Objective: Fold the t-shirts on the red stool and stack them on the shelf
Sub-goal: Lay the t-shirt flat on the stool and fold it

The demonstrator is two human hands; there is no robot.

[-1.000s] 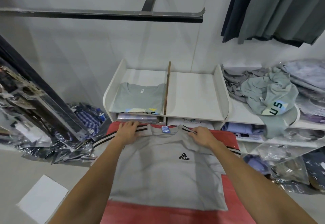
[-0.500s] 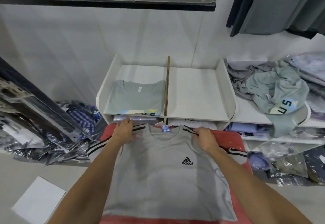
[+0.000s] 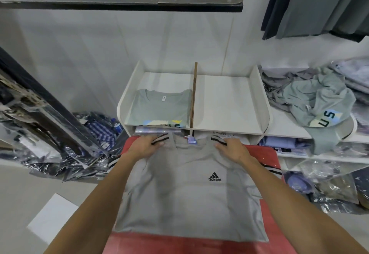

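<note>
I see the red stool with the grey adidas t-shirt with black-and-white striped shoulders spread face up across it, collar at the far edge, hem near me. On the white divided shelf behind, a folded grey-green t-shirt lies in the left compartment. My left hand and right hand pinch the shoulder seams with curled fingers. I judge the cloth light, limp, and best held there.

Clothing shop, back or stock corner. White shelf unit with a wooden divider at centre, folded tee in left bay. Garments hanging far right; black rail overhead. Plastic-bagged shirts heaped on floor left, more bagged stock lower right.
</note>
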